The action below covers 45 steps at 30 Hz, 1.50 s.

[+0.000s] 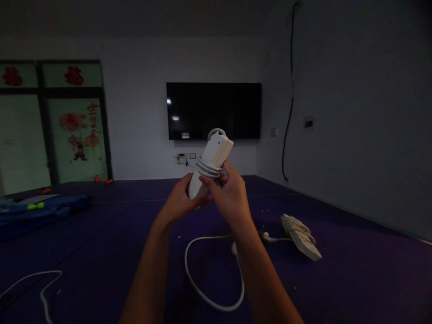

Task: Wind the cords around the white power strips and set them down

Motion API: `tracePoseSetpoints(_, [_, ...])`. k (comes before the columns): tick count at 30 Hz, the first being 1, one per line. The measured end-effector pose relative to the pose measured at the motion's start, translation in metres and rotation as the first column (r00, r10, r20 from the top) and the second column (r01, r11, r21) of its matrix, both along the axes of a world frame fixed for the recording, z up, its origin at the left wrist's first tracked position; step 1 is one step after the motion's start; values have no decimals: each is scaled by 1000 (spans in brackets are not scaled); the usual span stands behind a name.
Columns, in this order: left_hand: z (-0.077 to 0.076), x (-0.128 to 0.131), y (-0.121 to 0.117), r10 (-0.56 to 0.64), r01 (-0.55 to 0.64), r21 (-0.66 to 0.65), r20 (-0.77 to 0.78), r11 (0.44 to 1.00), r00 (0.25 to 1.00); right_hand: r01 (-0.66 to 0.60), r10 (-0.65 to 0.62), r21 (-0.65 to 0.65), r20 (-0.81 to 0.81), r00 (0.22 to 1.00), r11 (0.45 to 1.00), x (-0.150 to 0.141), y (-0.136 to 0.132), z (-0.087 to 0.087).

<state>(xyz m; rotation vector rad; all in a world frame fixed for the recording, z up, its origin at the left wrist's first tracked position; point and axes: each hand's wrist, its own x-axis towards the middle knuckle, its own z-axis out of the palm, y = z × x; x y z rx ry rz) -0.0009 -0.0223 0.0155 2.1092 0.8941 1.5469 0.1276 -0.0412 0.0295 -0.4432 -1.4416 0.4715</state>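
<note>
Raised in front of me is a white power strip (213,150), tilted with its top end to the right. Several turns of its white cord (208,168) wrap around its middle, and a loop of cord arches over the top end. My left hand (180,198) is closed around the lower end of the strip. At the wrapped turns my right hand (231,193) is closed, thumb against the cord, its other fingers partly hidden behind. Below the hands a length of white cable (192,274) curves across the floor, with a white plug-like end (234,248) beside my right forearm.
A second power strip (302,238), wrapped in its cord, lies on the dark blue floor (128,261) at right. Another white cable (43,294) is at lower left. Blue cloth (64,207) and orange objects (96,178) lie farther left. A television (214,110) hangs on the far wall.
</note>
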Motion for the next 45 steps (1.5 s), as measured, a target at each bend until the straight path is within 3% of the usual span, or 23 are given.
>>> tracePoseSetpoints(4, [1, -5, -2, -34, 37, -57, 52, 998, 998, -26, 26, -16, 14, 1000, 1000, 0, -2, 1])
tracePoseSetpoints(9, [0, -9, 3, 146, -149, 78, 46, 986, 988, 51, -50, -58, 28, 998, 997, 5, -4, 1])
tracePoseSetpoints(15, [-2, -7, 9, 523, -520, 211, 48, 828, 851, 248, -240, -125, 79, 968, 961, 8, -1, -1])
tracePoseSetpoints(23, [-3, 2, 1, 721, -692, 290, 7, 661, 693, 298, -291, -94, 77, 953, 950, 1, -3, -1])
tracePoseSetpoints(29, [-8, 20, 2, 779, -737, 371, 53, 566, 625, 431, -429, -71, 43, 902, 900, 3, 2, -4])
tracePoseSetpoints(34, [-12, 27, 2, 764, -719, 404, 72, 565, 641, 525, -526, -106, 14, 850, 845, 4, 5, -5])
tracePoseSetpoints(42, [-12, 27, -1, 790, -737, 427, 81, 524, 608, 463, -467, -84, -22, 884, 882, 0, 3, -5])
tracePoseSetpoints(45, [-12, 29, -1, 775, -712, 439, 54, 548, 630, 459, -466, -110, -43, 884, 882, 2, 1, -3])
